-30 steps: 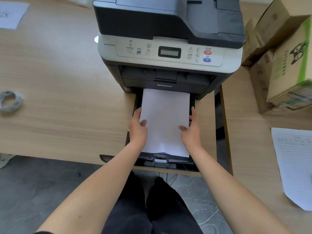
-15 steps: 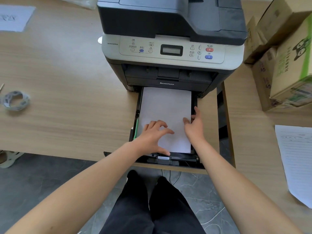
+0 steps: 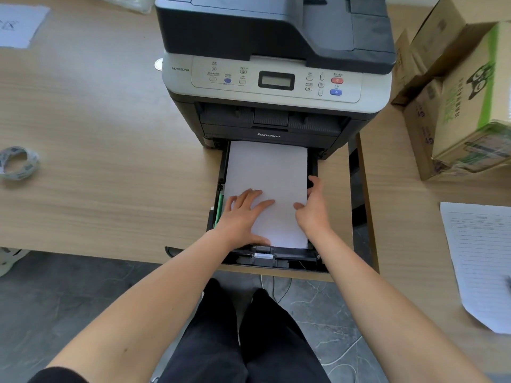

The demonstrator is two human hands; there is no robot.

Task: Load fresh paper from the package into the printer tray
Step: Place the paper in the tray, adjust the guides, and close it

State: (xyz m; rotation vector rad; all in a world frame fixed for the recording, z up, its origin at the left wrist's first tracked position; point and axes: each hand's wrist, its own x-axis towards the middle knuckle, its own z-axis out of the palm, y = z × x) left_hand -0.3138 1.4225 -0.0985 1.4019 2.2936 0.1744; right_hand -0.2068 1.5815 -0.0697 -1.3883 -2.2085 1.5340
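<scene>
Left hand flat and spread on the white paper stack, fingers pointing toward 1 o'clock, palm pressing the lower left part of the sheet; grasping nothing. Right hand half open at the stack's 3 o'clock edge, thumb tip on the top sheet, fingers reaching along the side between paper and tray wall; not clenched, only touching.

Paper lying inside the pulled-out black tray, far end going under the printer at 12 o'clock.

Readable on the printer front: "lenovo", and on the grey panel "M7615DNA". Small labels beside the red and blue buttons too fine to read. Green cat-like logo on the cardboard box at 2 o'clock, its text not legible. Lined form at 3 o'clock, writing too faint to make out, right side cut off by the frame.

Tape roll at 9 o'clock on the wooden desk. Left tray wall partly hidden by the left hand.
</scene>
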